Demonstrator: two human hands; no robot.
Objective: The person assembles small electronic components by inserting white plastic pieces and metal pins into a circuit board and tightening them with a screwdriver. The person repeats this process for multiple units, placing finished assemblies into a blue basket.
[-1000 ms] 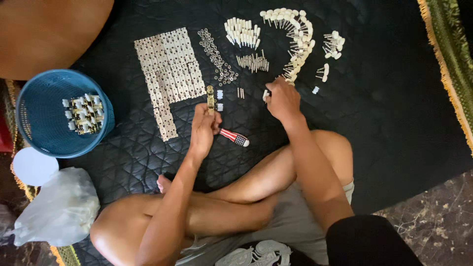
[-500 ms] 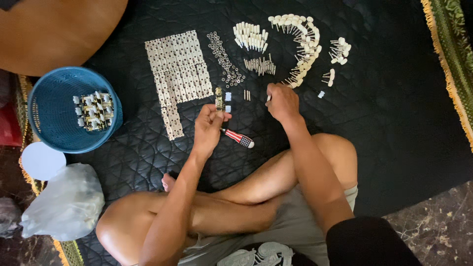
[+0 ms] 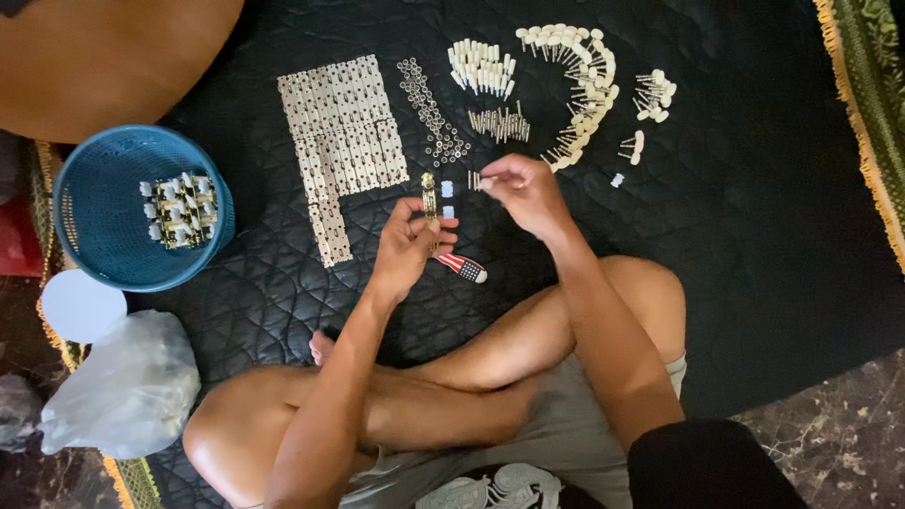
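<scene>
While the left hand pinches a brass strip upright, its long axis toward the frame's top, the right hand pinches a small pin pointing left.

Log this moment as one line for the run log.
left hand: holds brass plate | right hand: pinches small pin | screwdriver: on mat

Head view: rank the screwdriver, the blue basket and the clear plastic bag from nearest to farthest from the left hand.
1. Screwdriver, striped handle, on the quilt just right of the left hand.
2. Blue basket, to the left, at the quilt's edge.
3. Clear plastic bag, lower left, below the basket.
</scene>
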